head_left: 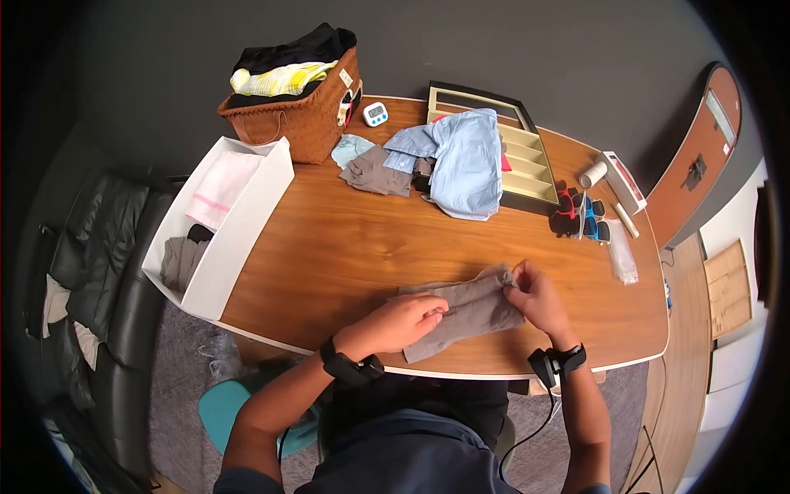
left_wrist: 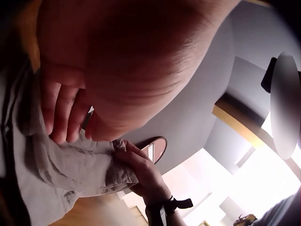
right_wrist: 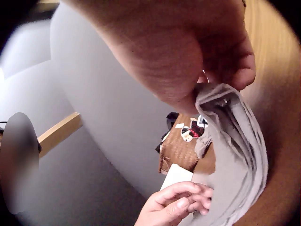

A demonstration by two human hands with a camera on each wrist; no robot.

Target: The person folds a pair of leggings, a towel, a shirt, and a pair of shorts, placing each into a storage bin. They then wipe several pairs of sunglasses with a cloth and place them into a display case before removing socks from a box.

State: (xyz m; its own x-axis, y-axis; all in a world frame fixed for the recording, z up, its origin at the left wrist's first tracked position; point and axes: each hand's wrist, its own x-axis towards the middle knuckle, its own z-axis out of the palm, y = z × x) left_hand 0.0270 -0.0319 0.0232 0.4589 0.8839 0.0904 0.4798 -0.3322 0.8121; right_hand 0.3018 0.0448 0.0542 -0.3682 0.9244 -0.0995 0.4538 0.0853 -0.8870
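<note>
A folded grey garment lies along the front edge of the wooden table, its right end lifted. My right hand pinches that raised end between thumb and fingers. In the right wrist view the garment hangs from this grip in a curved fold, its layers showing at the edge. My left hand is over the left part of the cloth. Its loosely bent fingers have their tips right at the fabric, with the thumb beside them.
A white box with folded clothes stands left. Behind are a brown basket of clothes, a timer, a blue shirt and a compartment case. Sunglasses and a plastic bag lie at the right.
</note>
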